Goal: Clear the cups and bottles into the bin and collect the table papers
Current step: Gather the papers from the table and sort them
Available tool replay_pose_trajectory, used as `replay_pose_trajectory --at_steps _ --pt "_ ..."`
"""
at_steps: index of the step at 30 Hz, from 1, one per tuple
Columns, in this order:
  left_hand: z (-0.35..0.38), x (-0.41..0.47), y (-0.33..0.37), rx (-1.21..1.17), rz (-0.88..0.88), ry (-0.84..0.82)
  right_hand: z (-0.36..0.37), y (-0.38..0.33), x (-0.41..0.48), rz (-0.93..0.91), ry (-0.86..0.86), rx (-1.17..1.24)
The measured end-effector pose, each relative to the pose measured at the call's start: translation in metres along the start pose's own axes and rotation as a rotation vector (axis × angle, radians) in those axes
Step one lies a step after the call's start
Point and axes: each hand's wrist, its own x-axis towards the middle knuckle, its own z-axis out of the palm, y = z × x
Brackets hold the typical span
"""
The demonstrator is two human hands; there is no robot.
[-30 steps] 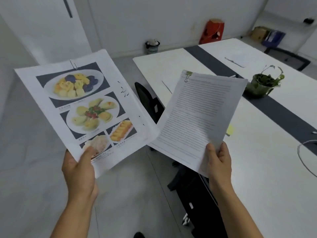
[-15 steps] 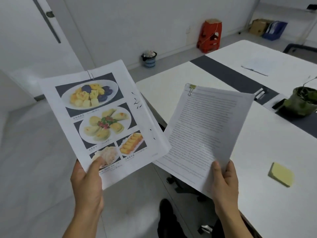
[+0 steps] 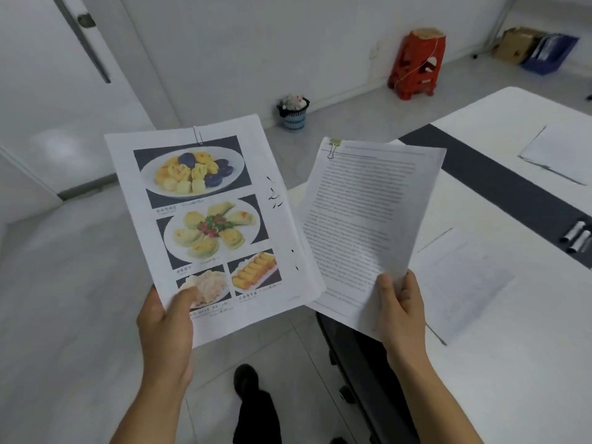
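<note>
My left hand (image 3: 166, 325) grips the bottom edge of a clipped menu sheet (image 3: 211, 219) printed with photos of food dishes, thumb on its front. My right hand (image 3: 400, 312) grips the lower corner of a text document (image 3: 362, 216) held by a gold binder clip at its top. Both papers are raised in front of me, above the floor and the table's near end. Another paper (image 3: 458, 280) lies flat on the white table (image 3: 512, 363) to the right of my right hand. A further sheet (image 3: 557, 152) lies at the far right of the table.
A small blue bin (image 3: 293, 113) full of rubbish stands by the far wall. A red stool (image 3: 418, 65) and a cardboard box (image 3: 512, 43) stand further right. A dark chair (image 3: 355, 363) is tucked under the table edge. Two rolled items (image 3: 576, 238) lie on the table's dark strip.
The view has swung left and down along the table: the plant and the yellow sticky pad have left view, and a flat paper now shows by my right hand. Both hands still hold their papers.
</note>
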Motion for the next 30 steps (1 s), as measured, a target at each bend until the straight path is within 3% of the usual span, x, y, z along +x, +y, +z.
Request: replay_pose_trajectory --at_steps 8,15,22,30 --pt "0.119 0.173 0.010 0.139 -0.053 -0.406 0.072 0.002 0.064 0.146 0.381 -0.014" --pt "0.234 0.238 0.017 0.320 -0.032 -0.750 0.093 0.004 0.083 0.190 0.671 0.033" --pt "0.311 0.253 -0.012 0.515 0.003 -0.841 0.080 0.019 0.121 0.212 0.773 0.016" --pt "0.414 0.306 -0.088 0.833 0.099 -1.001 0.060 0.010 0.195 0.248 0.989 -0.330"
